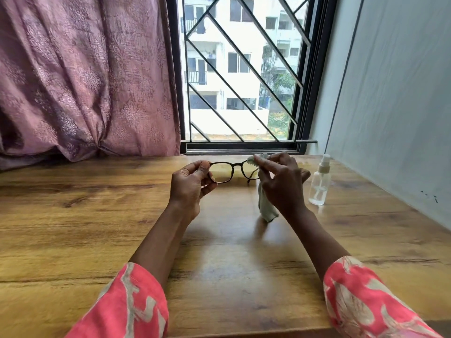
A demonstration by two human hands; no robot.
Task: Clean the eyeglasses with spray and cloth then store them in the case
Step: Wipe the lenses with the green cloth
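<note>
The left hand (pixel 192 184) pinched the left end of the eyeglasses (pixel 231 172), held above the wooden table (pixel 85 215) with their long axis running left to right and lenses upright. The right hand (pixel 280 184) pressed a pale cloth (pixel 266 206) around the right lens. A clear spray bottle (pixel 319 184) stood upright just right of it.

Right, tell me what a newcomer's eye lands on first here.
Mid-frame, both hands hold dark-framed eyeglasses above the wooden table: the left hand pinches one end, the right hand presses a pale cloth on the other lens. A clear spray bottle stands just right.
</note>
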